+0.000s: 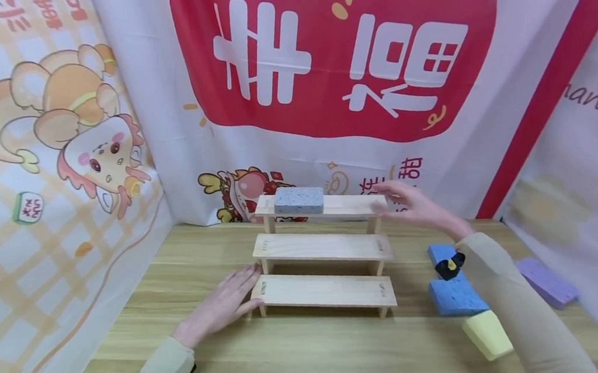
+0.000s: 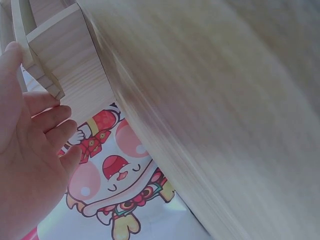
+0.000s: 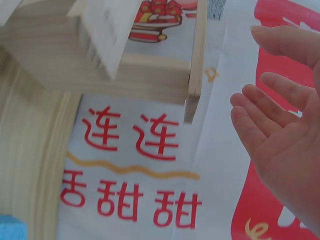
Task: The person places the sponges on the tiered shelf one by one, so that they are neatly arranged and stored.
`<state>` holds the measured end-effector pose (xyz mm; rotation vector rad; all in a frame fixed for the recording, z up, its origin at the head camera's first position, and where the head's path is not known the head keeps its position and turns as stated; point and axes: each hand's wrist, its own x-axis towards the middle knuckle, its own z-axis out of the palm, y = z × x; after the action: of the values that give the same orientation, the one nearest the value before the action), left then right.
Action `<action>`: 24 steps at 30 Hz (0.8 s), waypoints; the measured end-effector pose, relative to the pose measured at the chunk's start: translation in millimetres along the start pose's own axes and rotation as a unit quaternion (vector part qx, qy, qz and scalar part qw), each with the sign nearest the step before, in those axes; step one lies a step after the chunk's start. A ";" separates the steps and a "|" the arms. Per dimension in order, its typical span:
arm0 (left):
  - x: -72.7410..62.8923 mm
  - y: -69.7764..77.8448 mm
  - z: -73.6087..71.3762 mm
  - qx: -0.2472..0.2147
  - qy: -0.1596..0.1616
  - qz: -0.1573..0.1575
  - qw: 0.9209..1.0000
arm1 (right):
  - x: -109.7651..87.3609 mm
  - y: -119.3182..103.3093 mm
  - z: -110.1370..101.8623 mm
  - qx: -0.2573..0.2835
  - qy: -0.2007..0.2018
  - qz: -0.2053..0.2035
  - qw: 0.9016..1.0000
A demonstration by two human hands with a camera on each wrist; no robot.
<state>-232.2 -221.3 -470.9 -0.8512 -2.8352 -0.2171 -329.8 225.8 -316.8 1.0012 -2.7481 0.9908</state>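
Note:
A three-step wooden display rack [image 1: 321,247] stands on the table against the back cloth. On the left part of its top step lies a speckled grey-blue sponge block [image 1: 298,201]. My left hand [image 1: 225,302] rests at the left end of the lower steps, its fingertips touching the wood, as the left wrist view also shows. My right hand [image 1: 411,204] is raised by the right end of the top step, holding nothing. In the right wrist view its fingers [image 3: 270,107] are loosely bent and apart from the rack.
Right of the rack lie two blue sponge blocks [image 1: 456,296], a pale yellow block [image 1: 487,335] and a purple block [image 1: 547,282], partly near my right forearm. Printed cloth walls [image 1: 170,161] enclose the wood-grain table [image 1: 312,355] at the back and sides.

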 end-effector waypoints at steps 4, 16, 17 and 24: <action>0.2 -0.6 -1.7 -0.005 -0.003 -0.004 1.000 | -13.5 7.6 -4.9 0.005 0.012 0.000 1.000; 0.9 -0.8 -2.2 -0.002 -0.016 -0.009 1.000 | -62.2 30.3 -17.5 0.030 0.016 0.057 0.998; 1.0 -0.8 -1.9 -0.002 -0.015 -0.008 1.000 | -66.5 31.7 -18.8 0.029 0.018 0.061 0.998; 2.4 -0.9 -0.6 -0.004 -0.015 -0.007 1.000 | -96.0 44.6 -26.1 0.008 0.040 0.092 0.995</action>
<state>-234.5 -220.9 -469.9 -0.8449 -2.8708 -0.2182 -284.8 320.9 -345.3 0.7027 -2.8093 1.0523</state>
